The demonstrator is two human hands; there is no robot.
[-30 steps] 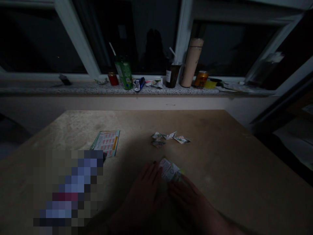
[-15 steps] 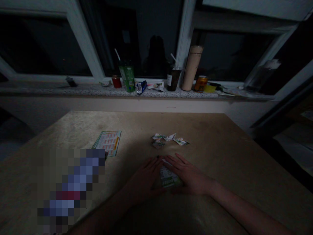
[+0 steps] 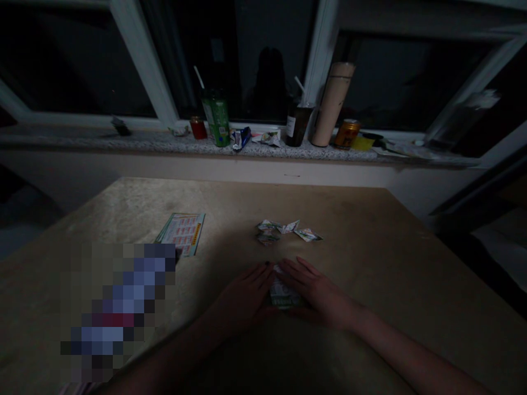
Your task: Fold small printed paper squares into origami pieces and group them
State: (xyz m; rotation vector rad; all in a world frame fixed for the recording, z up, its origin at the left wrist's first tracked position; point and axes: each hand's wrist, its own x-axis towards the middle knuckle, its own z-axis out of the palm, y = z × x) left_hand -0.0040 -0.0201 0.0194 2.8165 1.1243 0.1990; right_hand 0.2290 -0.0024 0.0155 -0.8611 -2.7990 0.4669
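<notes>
A folded printed paper (image 3: 280, 293) lies on the brown table (image 3: 370, 274) between my two hands. My left hand (image 3: 245, 296) lies flat on its left side, fingers stretched out toward its top. My right hand (image 3: 315, 288) presses flat on its right side, fingers extended too. Beyond my fingertips sit several small folded paper pieces (image 3: 286, 230). A printed leaflet (image 3: 183, 233) lies farther left on the table. The scene is dim.
A stone windowsill (image 3: 123, 142) behind the table carries a green bottle (image 3: 217, 118), a red can (image 3: 198, 128), a dark cup with a straw (image 3: 297, 123), a tall beige tumbler (image 3: 329, 104), an orange can (image 3: 346, 134) and wrappers. A blurred-out patch covers the table's left front.
A second ago my hands held the paper raised near the table's front. They then laid it down and now press it flat from both sides, a little farther forward.
</notes>
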